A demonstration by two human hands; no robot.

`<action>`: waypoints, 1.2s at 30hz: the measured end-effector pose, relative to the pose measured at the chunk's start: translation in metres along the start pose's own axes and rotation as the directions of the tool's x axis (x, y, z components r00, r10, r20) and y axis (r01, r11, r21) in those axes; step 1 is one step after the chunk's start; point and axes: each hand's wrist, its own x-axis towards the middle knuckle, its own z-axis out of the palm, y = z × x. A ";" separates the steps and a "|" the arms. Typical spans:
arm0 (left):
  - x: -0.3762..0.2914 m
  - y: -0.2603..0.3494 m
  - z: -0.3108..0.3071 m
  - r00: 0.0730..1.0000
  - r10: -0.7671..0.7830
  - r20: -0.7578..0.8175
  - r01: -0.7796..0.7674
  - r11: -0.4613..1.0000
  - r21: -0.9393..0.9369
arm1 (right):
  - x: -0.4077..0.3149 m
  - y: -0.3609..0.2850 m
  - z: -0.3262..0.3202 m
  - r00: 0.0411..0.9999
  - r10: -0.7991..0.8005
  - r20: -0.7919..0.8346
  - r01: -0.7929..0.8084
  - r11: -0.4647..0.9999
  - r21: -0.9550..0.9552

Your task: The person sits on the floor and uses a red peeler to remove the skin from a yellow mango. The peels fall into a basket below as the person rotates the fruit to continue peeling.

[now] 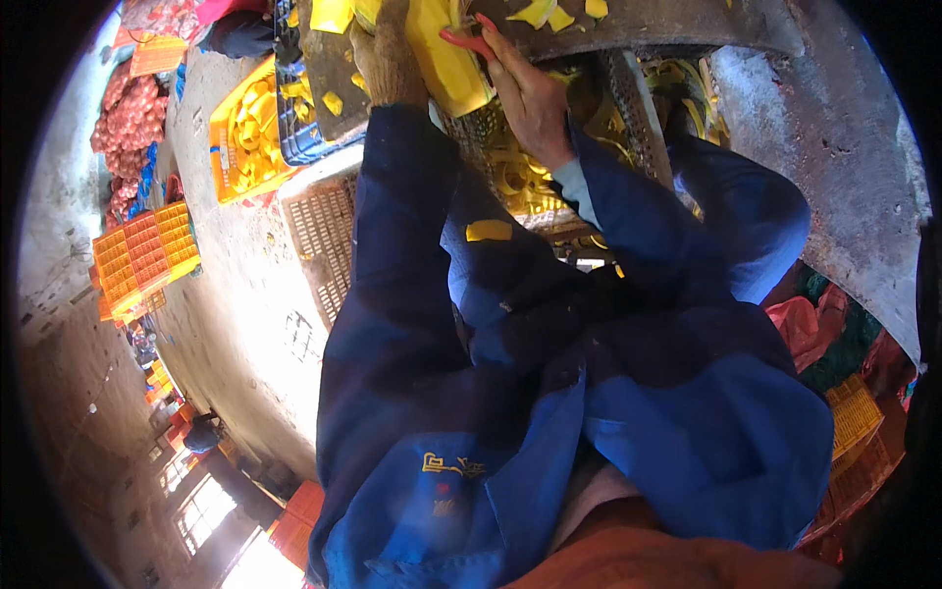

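At the top of the view my left hand [388, 62], in a light knit glove, rests against a long piece of yellow squash [450, 62], perhaps pumpkin. My bare right hand [531, 107] is closed around the red handle of a peeler-like tool [471, 43] at the right side of that piece; the tool's working end is hard to make out. Cut yellow chunks [333, 103] lie on the dark work surface [324, 70] to the left. One small yellow piece [489, 230] lies on my trouser leg. Peelings [526, 177] fill the space below my right hand.
A blue crate [305, 151] and an orange crate of yellow pieces [254, 132] stand left of the work surface. Below them is a pale slatted crate [320, 235]. Stacked orange and yellow crates [143, 254] and red net sacks [129, 118] stand farther left. A grey metal sheet [831, 147] lies at right.
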 end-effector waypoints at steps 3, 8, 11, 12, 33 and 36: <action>-0.006 0.009 0.005 0.987 -0.158 -0.027 0.154 0.981 -0.117 | -0.070 -0.015 -0.018 0.985 0.157 0.072 -0.162 0.985 0.067; -0.012 0.018 0.009 0.992 -0.111 0.067 0.124 0.965 -0.232 | -0.110 -0.036 -0.038 0.986 0.112 0.122 -0.124 0.988 0.092; -0.009 0.012 0.006 0.998 -0.051 0.033 0.057 0.975 -0.213 | -0.060 -0.032 -0.041 0.982 0.145 0.124 -0.158 0.983 0.097; -0.006 0.010 0.005 0.999 -0.045 0.005 0.045 0.977 -0.209 | -0.030 -0.029 -0.031 0.993 0.072 0.096 -0.081 0.993 0.091; -0.010 0.017 0.007 0.996 -0.088 -0.003 0.084 0.965 -0.249 | -0.090 -0.018 -0.059 0.986 0.156 0.058 -0.155 0.988 -0.022; -0.009 0.017 0.009 0.995 -0.071 0.068 0.089 0.944 -0.318 | -0.040 -0.017 -0.062 0.966 0.254 -0.058 -0.250 0.966 0.059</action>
